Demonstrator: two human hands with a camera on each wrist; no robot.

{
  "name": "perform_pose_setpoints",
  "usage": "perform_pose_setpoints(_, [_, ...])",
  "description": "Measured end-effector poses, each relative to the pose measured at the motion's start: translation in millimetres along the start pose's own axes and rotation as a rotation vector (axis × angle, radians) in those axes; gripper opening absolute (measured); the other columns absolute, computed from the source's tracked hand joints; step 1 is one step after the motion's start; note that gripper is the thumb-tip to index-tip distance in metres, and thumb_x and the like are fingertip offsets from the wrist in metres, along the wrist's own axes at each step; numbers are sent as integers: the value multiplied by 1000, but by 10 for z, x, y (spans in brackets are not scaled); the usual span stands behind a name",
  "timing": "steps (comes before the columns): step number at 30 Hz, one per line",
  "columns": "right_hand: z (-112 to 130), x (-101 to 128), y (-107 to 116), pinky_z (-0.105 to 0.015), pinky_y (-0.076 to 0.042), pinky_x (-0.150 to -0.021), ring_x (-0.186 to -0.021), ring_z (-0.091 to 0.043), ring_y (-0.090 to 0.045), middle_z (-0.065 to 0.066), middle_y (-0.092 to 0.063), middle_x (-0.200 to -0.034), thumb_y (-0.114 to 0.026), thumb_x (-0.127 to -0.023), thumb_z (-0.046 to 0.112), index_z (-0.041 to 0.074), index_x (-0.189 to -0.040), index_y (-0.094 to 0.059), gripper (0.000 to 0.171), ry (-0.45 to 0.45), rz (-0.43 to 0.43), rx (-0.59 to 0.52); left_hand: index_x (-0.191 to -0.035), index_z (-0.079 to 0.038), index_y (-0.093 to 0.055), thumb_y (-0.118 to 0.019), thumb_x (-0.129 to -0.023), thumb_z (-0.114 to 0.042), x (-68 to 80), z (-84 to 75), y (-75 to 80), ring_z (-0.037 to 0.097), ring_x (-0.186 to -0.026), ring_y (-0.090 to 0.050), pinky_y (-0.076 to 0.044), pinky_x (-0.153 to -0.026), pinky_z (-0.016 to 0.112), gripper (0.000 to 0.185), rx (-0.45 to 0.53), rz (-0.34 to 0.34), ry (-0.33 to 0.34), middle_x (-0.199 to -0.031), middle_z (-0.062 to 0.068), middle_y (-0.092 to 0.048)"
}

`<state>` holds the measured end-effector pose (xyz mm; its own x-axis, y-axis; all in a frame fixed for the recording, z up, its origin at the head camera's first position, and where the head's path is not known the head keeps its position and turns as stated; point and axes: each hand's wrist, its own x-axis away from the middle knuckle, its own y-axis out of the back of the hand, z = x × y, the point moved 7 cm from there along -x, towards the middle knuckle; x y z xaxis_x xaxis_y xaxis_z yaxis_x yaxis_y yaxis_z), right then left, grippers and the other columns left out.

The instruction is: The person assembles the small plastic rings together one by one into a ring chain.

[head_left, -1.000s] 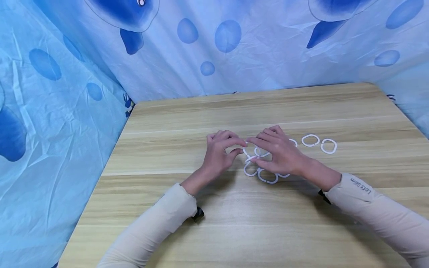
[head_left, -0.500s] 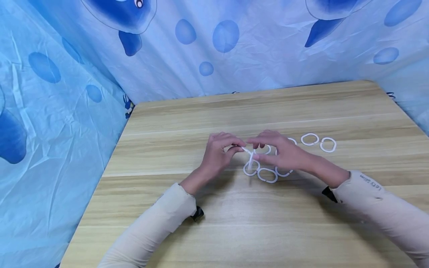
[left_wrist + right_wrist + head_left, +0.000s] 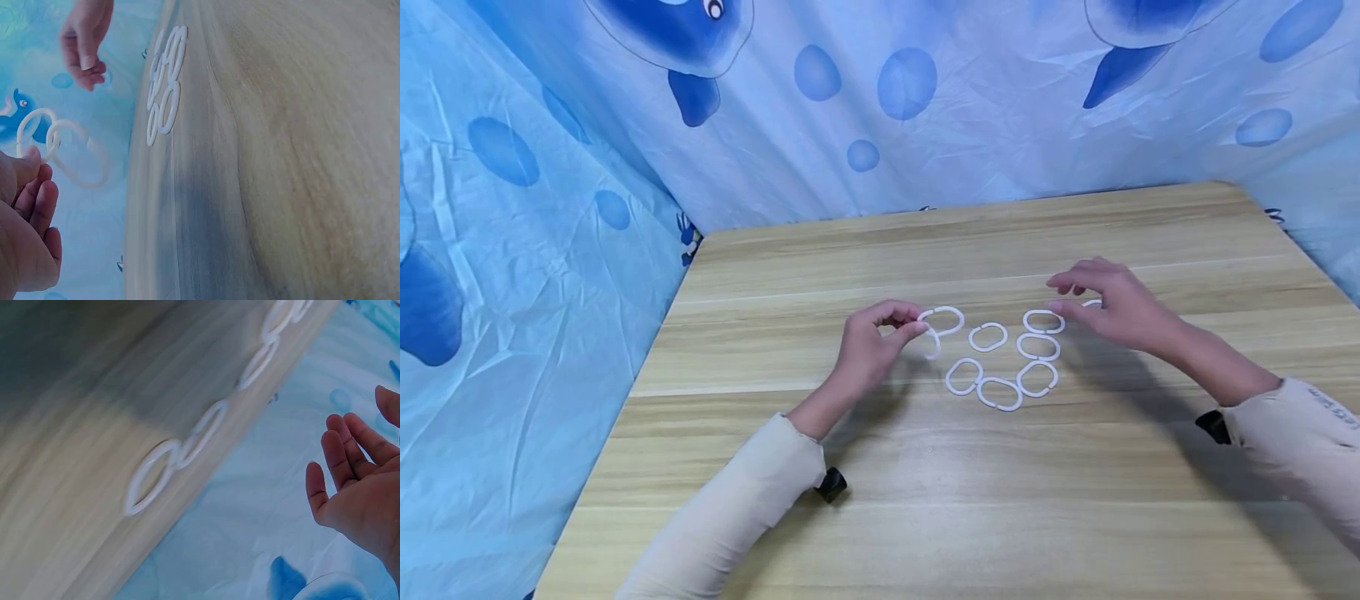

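Right hand (image 3: 1107,305) withdrawn, left hand (image 3: 871,343) pinching ring (image 3: 37,111)

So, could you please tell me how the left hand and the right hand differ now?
The left hand pinches two linked white rings, while the right hand holds nothing. The left hand's thumb presses a ring against its fingers; the right hand's thumb stands apart from its fingers. Both are bare, above the wooden table.
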<state>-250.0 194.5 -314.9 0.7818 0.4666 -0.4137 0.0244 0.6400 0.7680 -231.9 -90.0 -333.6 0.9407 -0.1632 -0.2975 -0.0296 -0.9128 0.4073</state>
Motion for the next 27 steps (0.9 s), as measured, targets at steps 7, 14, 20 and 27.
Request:
perform_pose_setpoints(7, [-245,130,94,-45,-32,-77,-88,-28,-56,-11,-66,-96,-82,-74,12,4,-109,-69,38,-71,-1,108,-92,-4,-73,-76,-83,-15,-6,38,15,14,-78,-59,-49,-74,29,15,10,2,60,-83,1,-69])
perform_pose_setpoints(14, [-535,292,181,-55,-27,-78,-99,-35,-51,-20,-60,-106,-83,-75,23,-1,-121,-62,56,-207,106,209,-90,-8,-73,-77,-83,-15,-10,63,20,15,-76,-59,-50,-75,35,11,51,-5,107,-81,1,-69])
perform_pose_setpoints(20, [-805,473,205,-59,-28,-78,-109,-44,-44,-27,-54,-117,-82,-74,38,-2,-129,-54,74,-330,262,307,-91,-7,-73,-77,-83,-15,-8,60,29,15,-75,-59,-48,-72,27,12,58,-9,116,-81,2,-69])
perform_pose_setpoints(27, [-947,583,203,-60,-30,-76,-105,-46,-46,-31,-53,-115,-80,-73,49,-4,-128,-55,81,-377,299,373,-91,-7,-73,-77,-83,-15,-9,65,28,15,-75,-58,-48,-70,25,13,65,-13,108,-81,2,-69])
